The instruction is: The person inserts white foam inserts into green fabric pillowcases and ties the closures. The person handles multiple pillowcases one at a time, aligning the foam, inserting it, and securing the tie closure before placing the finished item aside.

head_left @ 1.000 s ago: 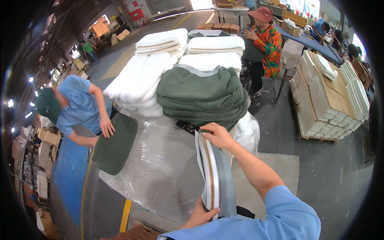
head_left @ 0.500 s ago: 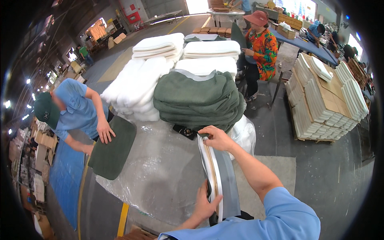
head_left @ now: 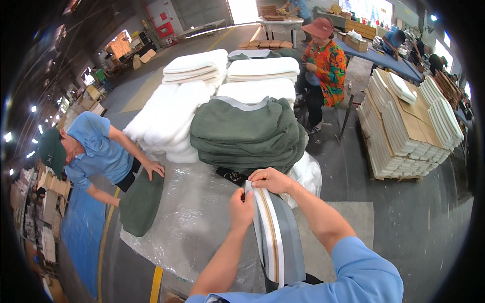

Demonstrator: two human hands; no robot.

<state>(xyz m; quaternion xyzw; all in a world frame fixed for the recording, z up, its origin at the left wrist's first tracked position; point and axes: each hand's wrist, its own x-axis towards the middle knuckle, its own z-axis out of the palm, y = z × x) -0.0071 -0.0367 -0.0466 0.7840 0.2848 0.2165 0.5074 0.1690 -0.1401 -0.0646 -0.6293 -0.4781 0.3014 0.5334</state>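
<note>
Grey-and-white padded cover [head_left: 275, 232]: far end pinched shut between left hand [head_left: 241, 208] and right hand [head_left: 270, 180]; risk of slipping, likely from uneven pull.

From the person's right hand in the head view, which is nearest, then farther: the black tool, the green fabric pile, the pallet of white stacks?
From the right hand:
1. Black tool, just left of it.
2. Green fabric pile, behind, across the table.
3. Pallet of white stacks, far right on the floor.

Glossy clear plastic sheet [head_left: 202, 222] covers the bench; matt green cloth pile [head_left: 247, 134] behind it; smooth grey-white padded strip [head_left: 275, 237].
</note>
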